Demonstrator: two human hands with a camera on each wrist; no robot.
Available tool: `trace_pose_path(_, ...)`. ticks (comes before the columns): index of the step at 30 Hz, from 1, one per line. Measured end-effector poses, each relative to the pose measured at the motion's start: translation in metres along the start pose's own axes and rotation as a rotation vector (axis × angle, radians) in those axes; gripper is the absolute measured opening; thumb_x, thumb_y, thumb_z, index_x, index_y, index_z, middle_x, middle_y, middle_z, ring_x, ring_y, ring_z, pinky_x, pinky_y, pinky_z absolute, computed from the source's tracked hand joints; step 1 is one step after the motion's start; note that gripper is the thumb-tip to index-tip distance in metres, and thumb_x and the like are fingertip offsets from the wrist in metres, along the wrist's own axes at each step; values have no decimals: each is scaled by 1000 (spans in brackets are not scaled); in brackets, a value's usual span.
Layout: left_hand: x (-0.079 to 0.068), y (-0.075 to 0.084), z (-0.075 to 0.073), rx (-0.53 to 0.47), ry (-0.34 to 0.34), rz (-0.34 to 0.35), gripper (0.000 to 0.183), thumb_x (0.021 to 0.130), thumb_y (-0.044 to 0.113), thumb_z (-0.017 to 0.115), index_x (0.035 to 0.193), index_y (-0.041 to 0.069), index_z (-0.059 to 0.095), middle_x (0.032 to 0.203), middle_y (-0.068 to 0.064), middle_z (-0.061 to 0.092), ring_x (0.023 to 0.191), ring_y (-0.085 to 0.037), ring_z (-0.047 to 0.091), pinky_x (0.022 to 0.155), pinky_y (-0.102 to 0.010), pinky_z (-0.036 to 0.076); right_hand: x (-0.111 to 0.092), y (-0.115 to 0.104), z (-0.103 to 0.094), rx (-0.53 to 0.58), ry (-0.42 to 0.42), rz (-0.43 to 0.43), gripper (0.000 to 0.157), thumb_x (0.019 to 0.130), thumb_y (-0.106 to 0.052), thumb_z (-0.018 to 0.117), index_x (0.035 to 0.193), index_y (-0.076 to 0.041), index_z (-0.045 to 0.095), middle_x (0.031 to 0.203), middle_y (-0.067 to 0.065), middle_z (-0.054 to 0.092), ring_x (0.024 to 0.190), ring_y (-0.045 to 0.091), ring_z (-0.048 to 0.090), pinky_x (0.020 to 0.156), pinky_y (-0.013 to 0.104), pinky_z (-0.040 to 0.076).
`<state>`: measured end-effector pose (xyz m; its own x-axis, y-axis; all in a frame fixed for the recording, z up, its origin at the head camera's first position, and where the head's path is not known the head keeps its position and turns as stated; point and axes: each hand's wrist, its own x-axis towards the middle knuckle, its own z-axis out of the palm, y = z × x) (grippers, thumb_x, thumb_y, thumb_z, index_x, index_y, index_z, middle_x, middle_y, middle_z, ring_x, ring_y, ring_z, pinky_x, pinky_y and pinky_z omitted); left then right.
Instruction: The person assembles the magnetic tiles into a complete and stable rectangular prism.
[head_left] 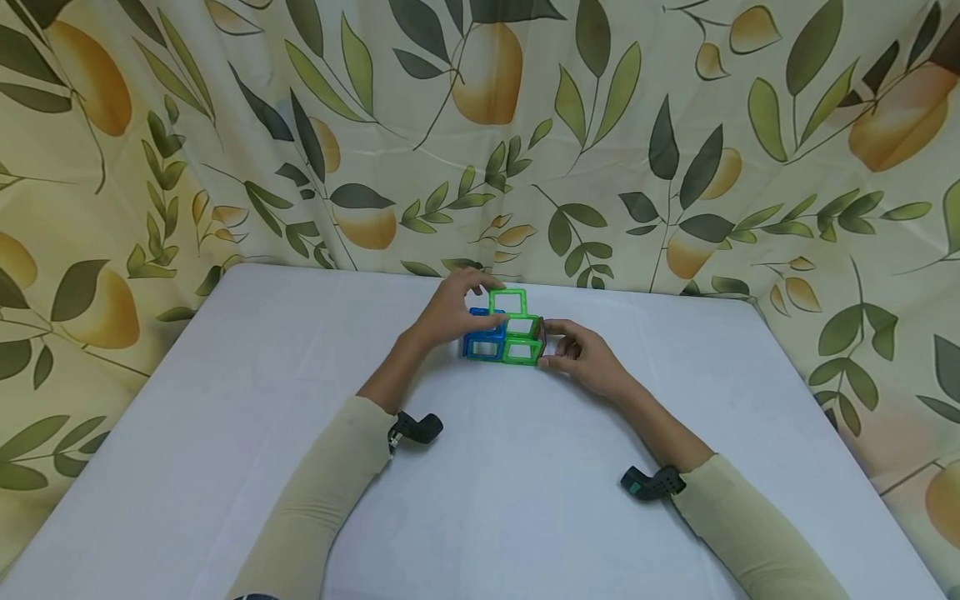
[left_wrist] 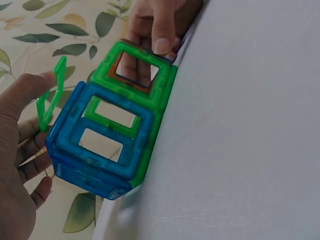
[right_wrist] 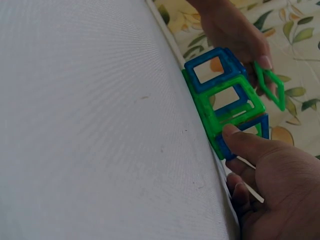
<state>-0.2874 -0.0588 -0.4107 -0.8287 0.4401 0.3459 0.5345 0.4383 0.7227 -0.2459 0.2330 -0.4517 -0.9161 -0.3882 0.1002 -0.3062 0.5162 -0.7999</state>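
Note:
A block of blue and green magnetic tiles [head_left: 503,337] stands on the table, blue on its left and green on its right. My left hand [head_left: 447,310] is at its upper left and pinches a green square magnetic tile [right_wrist: 270,86]. In the left wrist view, that green tile [left_wrist: 52,95] is tilted, apart from the block's top. My right hand [head_left: 588,357] grips the block's right end, its thumb [right_wrist: 235,134] on the edge of a blue tile [right_wrist: 264,122] there. An orange tile [left_wrist: 116,70] shows inside the green part. Some fingertips are hidden behind the block.
The table [head_left: 480,500] has a white cloth, and its back edge lies just behind the block. A curtain [head_left: 465,167] with a fruit and leaf print hangs beyond. Black wrist cameras [head_left: 416,427] are strapped over both sleeves [head_left: 322,483].

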Motion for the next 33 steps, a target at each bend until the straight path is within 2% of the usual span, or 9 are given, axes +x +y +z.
trace_pose_path(3, 1, 1, 3, 5, -8, 8, 49, 88, 30, 86, 130, 9, 71, 127, -8, 65, 113, -27, 56, 96, -51, 49, 0, 0, 0, 4, 1, -1, 60, 93, -11, 82, 147, -4, 57, 115, 16, 65, 85, 26, 53, 71, 26, 44)
trace_pose_path(9, 2, 3, 8, 33, -20, 6, 50, 88, 33, 86, 130, 11, 72, 123, -5, 66, 112, -24, 56, 95, -43, 46, 0, 1, 1, 8, 3, 6, 61, 93, -11, 82, 147, -4, 57, 119, 16, 65, 86, 25, 53, 72, 26, 44)
trace_pose_path(13, 2, 4, 11, 33, -28, 18, 50, 88, 33, 86, 130, 11, 72, 124, -5, 67, 114, -28, 58, 98, -46, 46, 1, 1, 2, -12, 6, 10, 61, 93, -6, 80, 148, 1, 55, 117, 20, 64, 85, 26, 53, 71, 26, 43)
trace_pose_path(18, 3, 7, 13, 36, -25, 30, 49, 87, 32, 87, 129, 10, 72, 127, -5, 67, 113, -26, 58, 97, -46, 46, 1, -1, 2, -18, 3, 15, 60, 94, -2, 78, 147, 7, 52, 111, 27, 62, 85, 31, 52, 70, 28, 43)
trace_pose_path(25, 3, 10, 18, 69, -29, 55, 51, 87, 35, 88, 129, 12, 72, 123, -3, 69, 112, -23, 57, 98, -45, 42, 0, 2, 1, -14, 4, 14, 60, 94, -11, 81, 148, -3, 56, 112, 17, 64, 86, 25, 53, 72, 26, 43)
trace_pose_path(33, 1, 14, 22, 83, -39, 12, 51, 86, 38, 88, 130, 16, 72, 128, -1, 67, 120, -20, 52, 108, -52, 36, 0, -1, 0, -4, 8, -9, 59, 93, -11, 82, 146, -2, 57, 116, 16, 65, 86, 25, 54, 72, 27, 45)
